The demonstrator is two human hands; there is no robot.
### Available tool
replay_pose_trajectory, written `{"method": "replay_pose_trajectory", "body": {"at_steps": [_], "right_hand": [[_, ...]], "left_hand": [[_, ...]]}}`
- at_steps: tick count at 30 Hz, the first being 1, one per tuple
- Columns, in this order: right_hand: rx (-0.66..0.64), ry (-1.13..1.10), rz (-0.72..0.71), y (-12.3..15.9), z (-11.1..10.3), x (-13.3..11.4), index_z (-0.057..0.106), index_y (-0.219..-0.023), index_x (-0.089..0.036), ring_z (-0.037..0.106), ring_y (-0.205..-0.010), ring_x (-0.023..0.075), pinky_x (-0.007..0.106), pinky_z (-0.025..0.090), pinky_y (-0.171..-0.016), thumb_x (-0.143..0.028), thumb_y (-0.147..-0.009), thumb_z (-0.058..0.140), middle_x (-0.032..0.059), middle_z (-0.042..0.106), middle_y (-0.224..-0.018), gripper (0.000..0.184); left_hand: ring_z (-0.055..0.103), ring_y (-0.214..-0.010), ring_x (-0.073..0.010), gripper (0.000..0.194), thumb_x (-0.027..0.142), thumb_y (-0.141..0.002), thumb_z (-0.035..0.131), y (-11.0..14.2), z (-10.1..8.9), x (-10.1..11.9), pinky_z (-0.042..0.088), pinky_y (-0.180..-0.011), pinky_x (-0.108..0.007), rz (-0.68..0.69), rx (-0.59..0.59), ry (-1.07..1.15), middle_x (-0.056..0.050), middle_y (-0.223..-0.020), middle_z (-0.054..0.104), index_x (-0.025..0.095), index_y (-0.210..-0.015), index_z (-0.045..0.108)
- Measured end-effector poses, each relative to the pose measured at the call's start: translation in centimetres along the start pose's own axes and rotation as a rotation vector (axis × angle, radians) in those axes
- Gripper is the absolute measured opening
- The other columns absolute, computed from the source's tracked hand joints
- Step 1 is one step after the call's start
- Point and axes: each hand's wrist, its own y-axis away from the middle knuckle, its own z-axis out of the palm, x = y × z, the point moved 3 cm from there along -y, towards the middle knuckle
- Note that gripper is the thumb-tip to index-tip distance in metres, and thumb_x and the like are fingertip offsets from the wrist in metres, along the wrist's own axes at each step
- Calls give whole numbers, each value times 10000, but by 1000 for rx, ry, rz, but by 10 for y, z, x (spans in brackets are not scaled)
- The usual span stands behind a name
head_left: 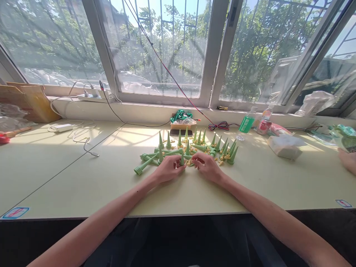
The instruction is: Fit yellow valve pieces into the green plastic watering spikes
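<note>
My left hand [169, 168] is closed round a green cone-shaped watering spike [182, 159], held upright with its point up, low over the table. Just to its right, my right hand [207, 167] has its fingers bent and drawn together. Small yellow valve pieces [190, 162] lie close to those fingertips; whatever is pinched there is too small to make out. Beyond both hands stand several more green spikes [232, 155] with yellow pieces among them. Some green spikes lie on their sides, one of them [145, 165] left of my left hand.
A phone [180, 132] and a small box with green ties [181, 119] are behind the spikes. To the right stand a bottle [246, 124] and a tissue pack [286, 146]. Another person's hand [347, 161] shows at the right edge. White cables [86, 142] lie on the left.
</note>
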Motion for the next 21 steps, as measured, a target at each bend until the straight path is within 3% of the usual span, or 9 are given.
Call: {"method": "replay_pose_trajectory", "body": {"at_steps": [7, 21], "right_hand": [[-11, 19, -53, 0, 1, 0, 679, -838, -174, 586, -632, 126, 258, 456, -608, -161, -888, 568, 25, 608, -780, 122], [-21, 57, -40, 1, 2, 5, 681, -861, -167, 605, -670, 143, 264, 476, -637, -133, -857, 600, 29, 641, -783, 88]], "left_hand": [[355, -540, -82, 122, 226, -800, 609, 1, -1, 4, 285, -481, -201, -17, 9, 6, 39, -605, 446, 139, -715, 611], [353, -524, -80, 162, 220, -790, 590, 1, -2, 6, 275, -483, -210, -4, 25, 10, 43, -582, 425, 153, -653, 534]]}}
